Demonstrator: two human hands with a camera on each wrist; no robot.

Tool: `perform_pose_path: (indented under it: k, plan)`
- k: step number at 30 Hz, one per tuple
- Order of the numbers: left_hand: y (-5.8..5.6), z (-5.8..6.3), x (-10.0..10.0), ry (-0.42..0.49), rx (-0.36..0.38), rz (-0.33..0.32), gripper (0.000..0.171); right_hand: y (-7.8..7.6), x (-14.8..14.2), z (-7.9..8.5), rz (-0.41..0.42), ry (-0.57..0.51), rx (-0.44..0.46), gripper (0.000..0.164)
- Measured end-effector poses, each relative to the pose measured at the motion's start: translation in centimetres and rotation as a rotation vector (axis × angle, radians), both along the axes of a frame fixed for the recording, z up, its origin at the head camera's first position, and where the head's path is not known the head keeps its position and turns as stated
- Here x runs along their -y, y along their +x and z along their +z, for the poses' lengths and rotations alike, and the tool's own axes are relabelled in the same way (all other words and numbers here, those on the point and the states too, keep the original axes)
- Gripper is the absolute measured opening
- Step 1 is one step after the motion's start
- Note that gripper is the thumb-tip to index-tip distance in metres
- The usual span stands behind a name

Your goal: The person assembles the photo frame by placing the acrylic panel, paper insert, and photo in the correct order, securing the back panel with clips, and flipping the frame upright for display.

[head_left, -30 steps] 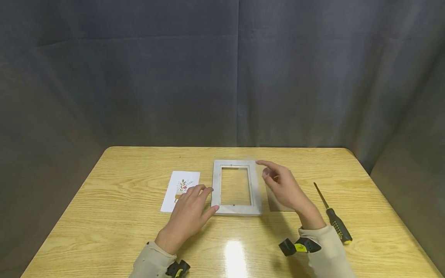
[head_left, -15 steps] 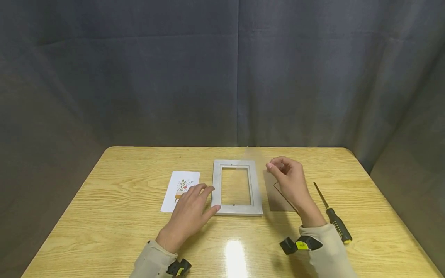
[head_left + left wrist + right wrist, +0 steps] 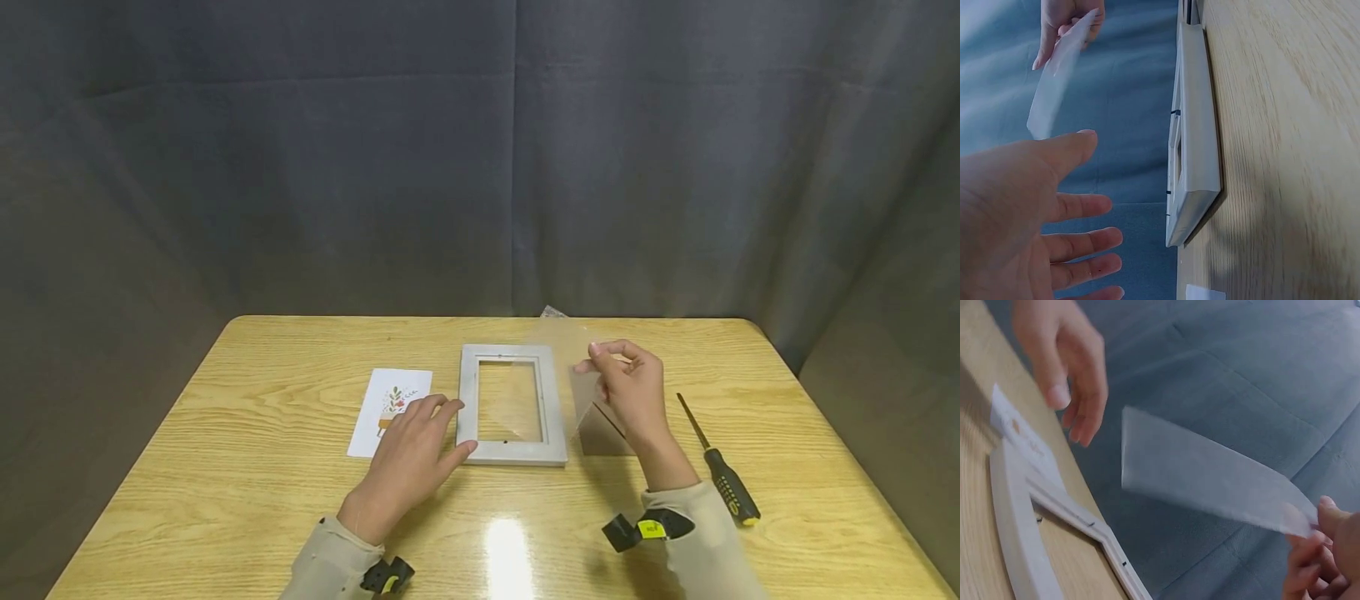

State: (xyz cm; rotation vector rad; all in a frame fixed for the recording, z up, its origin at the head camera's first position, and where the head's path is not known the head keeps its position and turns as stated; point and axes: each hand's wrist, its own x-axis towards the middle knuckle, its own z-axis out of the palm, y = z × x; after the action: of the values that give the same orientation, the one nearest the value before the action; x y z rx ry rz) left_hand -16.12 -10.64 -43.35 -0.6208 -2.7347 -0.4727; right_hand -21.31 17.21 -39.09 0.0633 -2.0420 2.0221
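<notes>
A white-grey picture frame [image 3: 510,452] lies flat on the table, its middle opening showing the wood. My left hand [image 3: 412,454] hovers at the frame's left side, fingers spread and holding nothing; the left wrist view shows a gap between those fingers [image 3: 1088,206] and the frame. Above the frame's right side, my right hand [image 3: 633,392] pinches a thin clear sheet [image 3: 1204,472] by its edge between thumb and fingers. The sheet is raised and tilted, overlapping the frame's right part in the head view. Beneath my right hand lies a brown-grey board [image 3: 602,435], partly covered.
A white card [image 3: 366,425] with a printed plant picture lies left of the frame, partly behind my left hand. On the right rests a screwdriver [image 3: 731,486] with a black and yellow handle. A dark curtain [image 3: 375,208] hangs behind the table.
My right hand has moved slightly right and turned, swinging the clear sheet so that more of it shows to the right of the frame. My left hand has barely moved.
</notes>
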Motion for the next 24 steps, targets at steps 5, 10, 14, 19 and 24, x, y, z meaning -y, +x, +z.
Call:
perform_pose_path:
  k: [5,10,14,19,24]
  plan:
    - [-0.1,0.0,-0.1,-0.006,0.019,-0.001,0.055,0.0,-0.4,0.1,0.092,-0.033,0.059,0.032]
    - [-0.2,-0.1,-0.3,-0.005,0.037,0.001,0.056,-0.3,-0.4,-0.1,0.125,-0.003,0.035,0.032]
    - [-0.2,-0.2,-0.4,0.001,0.062,0.001,0.057,-0.6,-0.1,-0.5,0.085,-0.009,0.011,0.027]
    - [-0.2,-0.6,-0.6,-0.002,0.086,0.001,0.057,-1.2,0.2,-1.3,0.031,-0.024,-0.008,0.025]
    - [-0.4,-1.1,-0.9,-0.004,0.104,0.001,0.057,-1.6,0.3,-2.3,0.008,-0.037,0.032,0.026]
